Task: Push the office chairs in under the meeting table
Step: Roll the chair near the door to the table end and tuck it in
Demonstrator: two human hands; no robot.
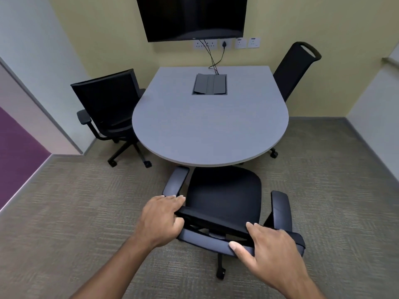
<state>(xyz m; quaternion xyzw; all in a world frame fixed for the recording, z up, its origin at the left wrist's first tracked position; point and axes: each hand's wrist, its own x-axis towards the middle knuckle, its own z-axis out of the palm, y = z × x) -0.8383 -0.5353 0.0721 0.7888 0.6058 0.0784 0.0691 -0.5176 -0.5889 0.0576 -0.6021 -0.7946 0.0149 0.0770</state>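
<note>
A grey meeting table (207,126) with a rounded near end stands against the far wall. Directly in front of me is a black office chair (224,195) facing the table, the front of its seat at the table's rounded edge. My left hand (162,219) grips the left end of its backrest top. My right hand (267,244) grips the right end, fingers over the top and thumb on the rear bar. A second black chair (108,104) stands at the table's left side, seat partly under it. A third chair (295,70) is tucked in at the right.
A dark screen (192,16) hangs on the yellow wall above sockets, with cables dropping to a cable box (209,84) in the tabletop. White walls close in left and right. Grey carpet (75,212) spreads around the near chair.
</note>
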